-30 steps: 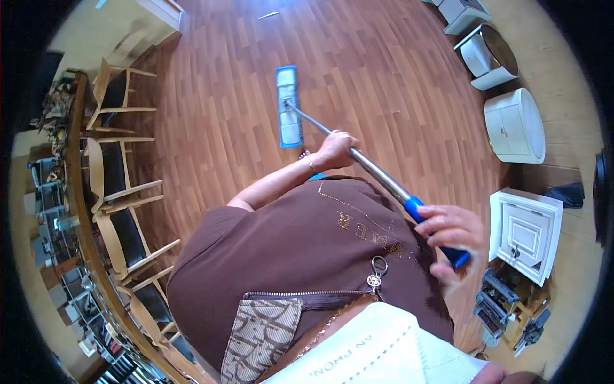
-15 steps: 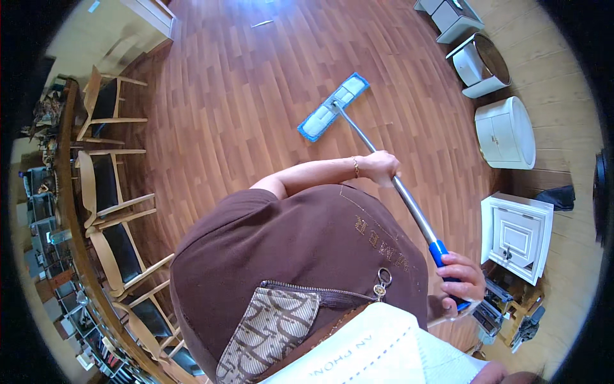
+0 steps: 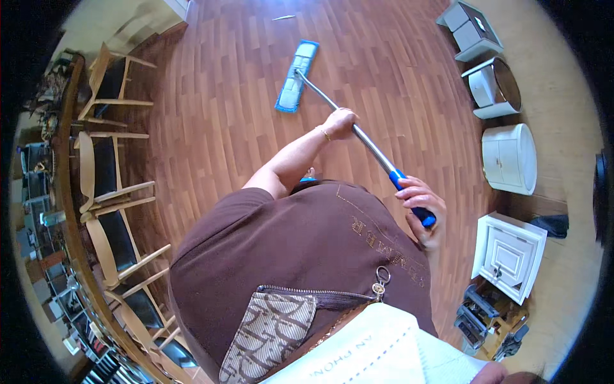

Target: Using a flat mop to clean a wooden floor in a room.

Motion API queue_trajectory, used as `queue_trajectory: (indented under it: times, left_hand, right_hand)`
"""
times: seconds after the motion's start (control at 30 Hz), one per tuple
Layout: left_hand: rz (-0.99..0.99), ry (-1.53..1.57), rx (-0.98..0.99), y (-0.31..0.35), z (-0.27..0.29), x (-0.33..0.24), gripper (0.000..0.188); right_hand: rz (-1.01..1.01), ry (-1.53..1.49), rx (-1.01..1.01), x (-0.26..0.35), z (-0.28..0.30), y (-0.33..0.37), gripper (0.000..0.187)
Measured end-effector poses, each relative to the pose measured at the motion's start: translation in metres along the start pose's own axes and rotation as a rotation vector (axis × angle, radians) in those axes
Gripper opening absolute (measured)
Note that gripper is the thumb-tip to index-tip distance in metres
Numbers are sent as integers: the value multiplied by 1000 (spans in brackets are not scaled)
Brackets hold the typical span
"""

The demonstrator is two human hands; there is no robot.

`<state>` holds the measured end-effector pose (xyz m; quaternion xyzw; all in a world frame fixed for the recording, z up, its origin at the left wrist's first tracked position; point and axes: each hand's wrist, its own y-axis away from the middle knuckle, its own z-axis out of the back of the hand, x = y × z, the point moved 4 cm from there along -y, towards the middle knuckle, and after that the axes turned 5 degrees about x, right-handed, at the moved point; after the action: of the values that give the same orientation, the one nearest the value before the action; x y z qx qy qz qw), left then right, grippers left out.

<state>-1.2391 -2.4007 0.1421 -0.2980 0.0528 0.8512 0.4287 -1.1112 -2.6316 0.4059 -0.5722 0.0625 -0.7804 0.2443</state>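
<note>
Both hands are on the mop, and they're set well apart along its handle. The left hand (image 3: 339,123) is wrapped around the bare metal pole (image 3: 364,142) partway down, wrist bracelet showing, arm stretched forward over the wooden floor (image 3: 211,115). The right hand (image 3: 422,208) is clamped on the blue grip (image 3: 409,195) at the top end of the handle, close in beside the body. The pole slants away from the person toward the far side of the floor, and there's the flat blue mop head (image 3: 297,75), lying flush on the boards, long side angled, joined to the pole at its middle. Just beyond it, a thin pale scrap (image 3: 283,17) lies on the floor near the far edge. Along the left edge of the floor, a row of wooden chairs (image 3: 109,173) with dark seats is tucked against a long curved desk (image 3: 64,192) crowded with small things. Over by the right edge stand white cabinets (image 3: 510,159) and a round bin (image 3: 492,86).
</note>
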Motion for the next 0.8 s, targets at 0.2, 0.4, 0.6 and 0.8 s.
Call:
queue_trajectory:
  times: [0.2, 0.4, 0.6, 0.8]
  left_hand:
    - [150, -9, -212, 68, 43, 35, 22]
    - [389, -55, -453, 121, 60, 46, 25]
    - [523, -105, -505, 130, 80, 41, 25]
    - [459, -90, -478, 66, 93, 38, 27]
  right_hand:
    - [35, -90, 210, -15, -22, -47, 29]
    - [73, -182, 461, -27, -24, -92, 22]
    - [131, -237, 553, -32, -4, -148, 26]
    - [122, -105, 525, -22, 50, -198, 14]
